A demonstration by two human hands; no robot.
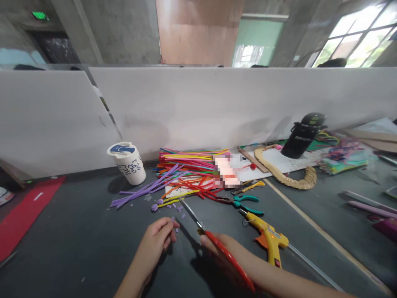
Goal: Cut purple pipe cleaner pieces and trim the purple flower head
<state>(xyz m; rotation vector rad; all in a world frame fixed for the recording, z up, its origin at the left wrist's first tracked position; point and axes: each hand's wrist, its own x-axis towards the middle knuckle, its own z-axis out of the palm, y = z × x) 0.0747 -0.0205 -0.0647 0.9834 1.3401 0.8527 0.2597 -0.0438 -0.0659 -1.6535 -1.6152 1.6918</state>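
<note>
Red-handled scissors [218, 245] lie aslant in the right hand [228, 243], whose fingers grip the handles, though most are hidden; the slim metal blades point away, perhaps so the tips stay clear of the other hand. Just beside, the left hand [156, 236] has its fingers curled together, apparently pinching a tiny lilac piece [173, 219] at their tips, likely because it is too small for a fuller grasp. More lilac scraps [179, 209], short and soft-looking, are scattered on the smooth dark bench [93, 244] beyond the fingertips. To the right, a yellow plastic glue gun [266, 231] with a clear stick in its back lies within easy reach, its nozzle near teal-handled pliers [238, 201]. Past the scraps sit two round, fuzzy lilac balls [154, 207], then thin lilac pipe cleaners [149, 187] fanned loosely, perhaps kept apart from the colourful bundle [189, 159] for handiness. Farther back stand a white cup [128, 169] and a glossy black bottle [300, 140], before a flat, pale partition [201, 103].
</note>
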